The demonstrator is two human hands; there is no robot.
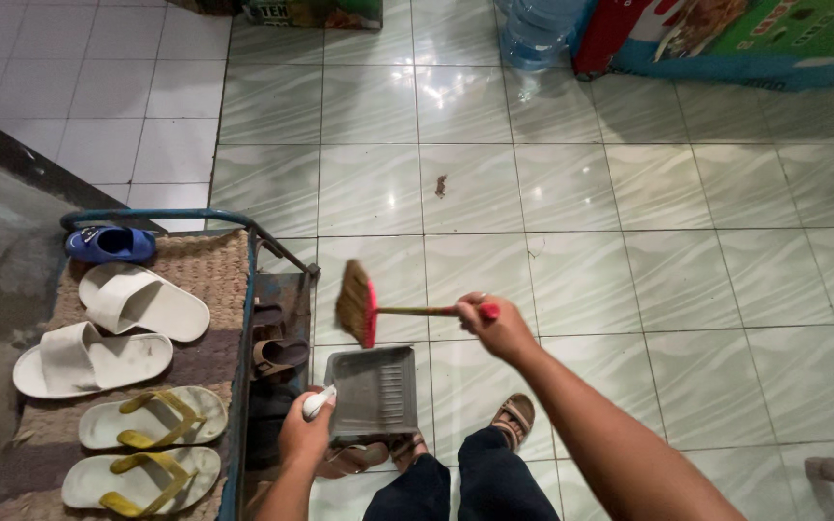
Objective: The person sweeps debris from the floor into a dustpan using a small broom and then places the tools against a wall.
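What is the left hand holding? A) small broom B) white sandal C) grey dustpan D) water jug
C: the left hand grips the white handle of the grey dustpan, while the right hand holds the small broom.

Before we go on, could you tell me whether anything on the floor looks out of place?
A small dark brown scrap lies alone on the pale tiled floor, beyond the brush in the right hand. Nothing else stands out.

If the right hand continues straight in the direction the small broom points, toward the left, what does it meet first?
Probably the blue metal shoe rack, just beyond the broom held by the right hand. Depth is unclear.
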